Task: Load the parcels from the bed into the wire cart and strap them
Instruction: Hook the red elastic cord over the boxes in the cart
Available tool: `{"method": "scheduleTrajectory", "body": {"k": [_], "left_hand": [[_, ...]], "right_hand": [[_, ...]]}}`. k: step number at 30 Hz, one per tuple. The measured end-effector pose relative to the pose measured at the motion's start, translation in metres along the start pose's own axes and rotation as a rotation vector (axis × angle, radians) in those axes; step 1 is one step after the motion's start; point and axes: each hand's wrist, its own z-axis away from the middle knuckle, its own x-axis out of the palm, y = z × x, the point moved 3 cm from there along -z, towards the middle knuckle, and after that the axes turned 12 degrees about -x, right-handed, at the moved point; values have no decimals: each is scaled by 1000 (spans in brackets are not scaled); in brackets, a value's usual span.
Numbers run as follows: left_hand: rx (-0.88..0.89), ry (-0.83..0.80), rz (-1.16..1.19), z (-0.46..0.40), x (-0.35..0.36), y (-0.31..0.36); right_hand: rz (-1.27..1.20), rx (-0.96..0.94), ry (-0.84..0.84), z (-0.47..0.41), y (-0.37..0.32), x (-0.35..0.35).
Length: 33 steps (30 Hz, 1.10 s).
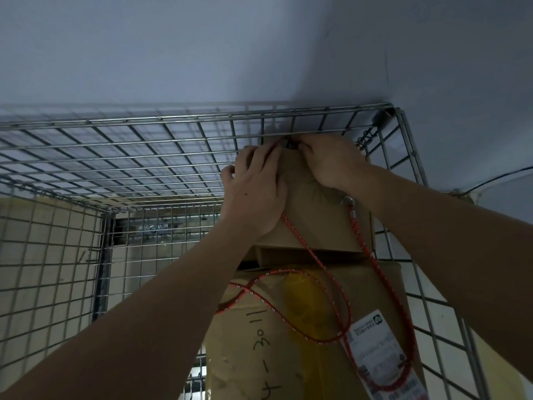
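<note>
A wire cart (178,131) fills the view, its far wall against a pale wall. Inside at the right, brown cardboard parcels (317,226) are stacked; the nearest one (259,356) carries yellow tape, handwriting and a white label (377,350). A red speckled strap cord (340,307) lies in loops over the parcels and runs up to the cart's far wall. My left hand (253,194) and my right hand (331,166) meet at that wall, fingers pinched on the cord's end by a wire. The cord's end and any hook are hidden behind my fingers.
The left part of the cart's inside holds no parcels; its mesh floor and left wall (49,269) show. A dark cable (490,180) runs along the wall at the right, beyond the cart's right side (415,168).
</note>
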Motion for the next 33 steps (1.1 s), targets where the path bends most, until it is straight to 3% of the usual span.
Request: {"method": "scheduleTrajectory", "body": {"k": [4,9,15,22,33], "left_hand": [[13,-4,-25,3,-2,3],[11,-11,43,5,-5,1],[-51,-5,278,4,-6,-4],[-90,0,360,3,-8,-8],[-112,57,295,2,-5,-10]], "right_hand": [[113,81,-166,-14,-4,-1],[227,38,-220,-17,-5,-8],[170,-111,-131,-8,4,-7],[153,-203,-45,-1,4,-10],[34,16,34,1,-7,-7]]}}
